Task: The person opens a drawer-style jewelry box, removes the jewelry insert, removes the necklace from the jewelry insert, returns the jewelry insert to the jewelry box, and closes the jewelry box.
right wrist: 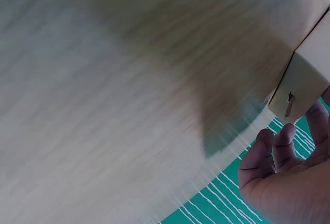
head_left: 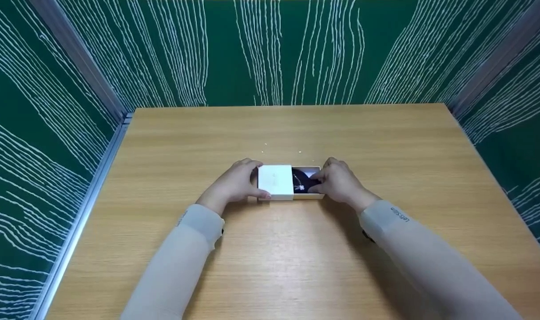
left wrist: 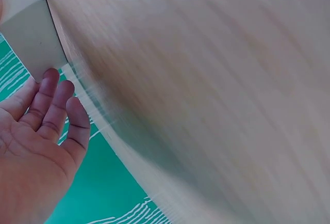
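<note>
the left hand (head_left: 234, 184) is holding the white box sleeve (head_left: 275, 182) with its thumb and fingers curled around it. the right hand (head_left: 339, 181) is pinching the inner tray (head_left: 312, 169), which is sticking out on the right and has something dark inside. the small box is sitting in the middle of the wooden table (head_left: 279, 266), between both hands.

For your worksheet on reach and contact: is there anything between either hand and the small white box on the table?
Nothing visible. The left hand grips the white sleeve, and the right hand holds the partly slid-out inner tray with its dark lining. The table shows only tiny specks beyond the box.
</note>
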Demonstrator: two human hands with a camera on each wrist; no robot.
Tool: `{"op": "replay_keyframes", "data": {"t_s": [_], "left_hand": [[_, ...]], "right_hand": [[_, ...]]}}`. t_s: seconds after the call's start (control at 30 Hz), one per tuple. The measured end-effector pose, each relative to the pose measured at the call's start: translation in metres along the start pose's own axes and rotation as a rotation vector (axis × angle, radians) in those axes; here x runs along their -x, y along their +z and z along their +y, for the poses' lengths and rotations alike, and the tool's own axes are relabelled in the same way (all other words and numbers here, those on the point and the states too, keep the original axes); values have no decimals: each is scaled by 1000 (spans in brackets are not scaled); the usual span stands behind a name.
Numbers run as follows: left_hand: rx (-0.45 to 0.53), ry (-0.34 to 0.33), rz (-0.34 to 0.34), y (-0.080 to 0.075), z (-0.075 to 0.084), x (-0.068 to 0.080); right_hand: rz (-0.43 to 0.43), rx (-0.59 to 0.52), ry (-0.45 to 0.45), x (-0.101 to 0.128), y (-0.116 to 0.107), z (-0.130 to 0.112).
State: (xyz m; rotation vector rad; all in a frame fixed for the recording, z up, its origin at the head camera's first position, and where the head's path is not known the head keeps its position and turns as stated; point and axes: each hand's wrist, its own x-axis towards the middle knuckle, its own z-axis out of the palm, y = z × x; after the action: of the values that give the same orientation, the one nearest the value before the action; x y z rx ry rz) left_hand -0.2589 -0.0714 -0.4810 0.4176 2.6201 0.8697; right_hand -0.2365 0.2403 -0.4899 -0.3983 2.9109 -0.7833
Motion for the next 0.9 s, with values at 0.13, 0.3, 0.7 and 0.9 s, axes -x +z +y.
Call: {"op": "replay_keyframes", "data": {"t_s": [0.13, 0.3, 0.7, 0.9], "left_hand": [[-11, 11, 0, 1, -1, -1], [-25, 41, 5, 0, -2, -2], [-8, 23, 0, -1, -1, 0], [2, 6, -5, -1, -1, 0]], "right_hand": [[-15, -17, 14, 0, -1, -1], [-23, -56, 43, 0, -5, -4], [-40, -39, 69, -1, -11, -6], [-49, -58, 103, -3, -14, -6]]}}
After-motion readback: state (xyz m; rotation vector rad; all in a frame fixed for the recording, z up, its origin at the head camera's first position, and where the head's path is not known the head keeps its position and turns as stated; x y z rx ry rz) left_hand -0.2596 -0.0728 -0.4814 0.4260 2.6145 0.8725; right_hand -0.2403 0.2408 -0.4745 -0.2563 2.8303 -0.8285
